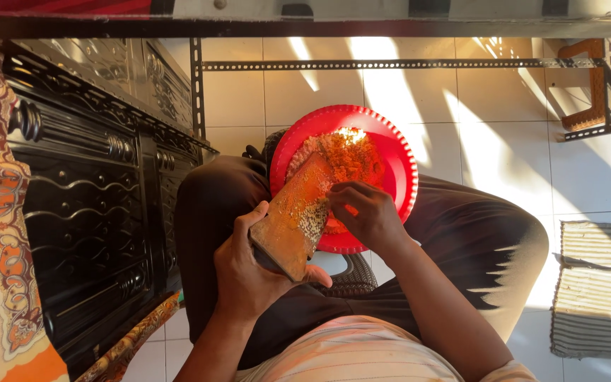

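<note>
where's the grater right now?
In the head view, centre frame: the flat grater is gripped at its lower end by the left hand, its upper end tilted over the red plate of orange shreds, right hand against it.

Pale striped short-sleeved shirt (362, 354), dark brown trousers (475, 240), bare forearms, no rings or watch visible
</note>
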